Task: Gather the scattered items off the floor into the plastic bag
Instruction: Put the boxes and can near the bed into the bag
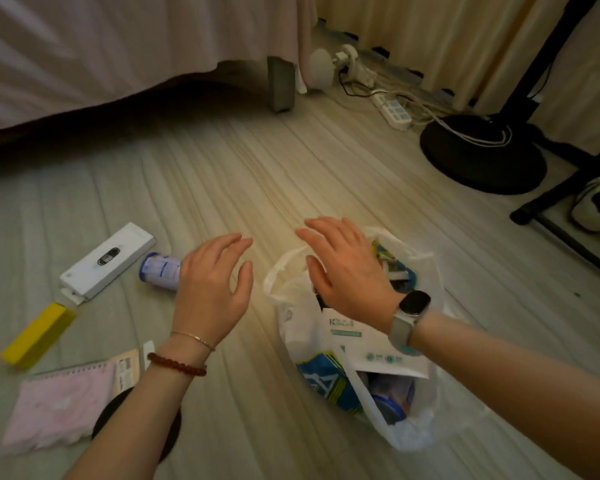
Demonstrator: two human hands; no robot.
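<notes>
While both hands are held flat and empty above the floor [291, 161], the bag [413, 424] is seen lying open beneath the right one.
The left hand [210, 289] is spread with fingers straight, nothing gripped, hovering just beside a small bottle [160, 270] that lies on its side. The right hand [343, 271] is likewise opened out, fingers relaxed, held over the bag's mouth; a watch [411, 306] is worn on that wrist. Inside the bag a white packet [388, 355] and a blue packet [323, 379] can be made out. To the left, on the floor, a white box [108, 261], a yellow box [37, 336], a pink notebook [56, 407] and a dark disc [108, 417], partly hidden by the left forearm, are left scattered. A bed [118, 46] is seen at the top left.
</notes>
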